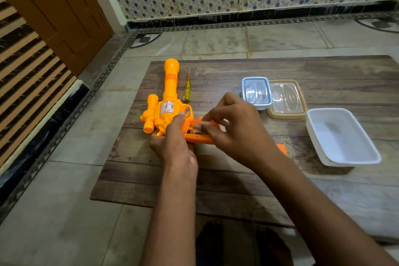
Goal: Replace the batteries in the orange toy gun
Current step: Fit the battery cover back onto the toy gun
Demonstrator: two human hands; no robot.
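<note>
The orange toy gun (166, 101) lies on a wood-pattern mat (248, 179), barrel pointing away from me, scope on its left side. My left hand (172, 142) grips the gun's body just behind the cylinder. My right hand (233, 127) is over the grip, where its fingertips pinch something small at the open battery compartment (198, 134); I cannot tell what it is. Past my right wrist an orange piece (281, 149), likely the compartment cover, shows on the mat. A yellow-handled screwdriver (187, 89) lies to the right of the barrel.
A blue-rimmed lidded container (257, 93) and a tan-rimmed lidded container (287, 99) stand side by side at the back right. An open white tub (341, 136) sits at the right. The mat lies on a tiled floor, with a wall behind and a door at left.
</note>
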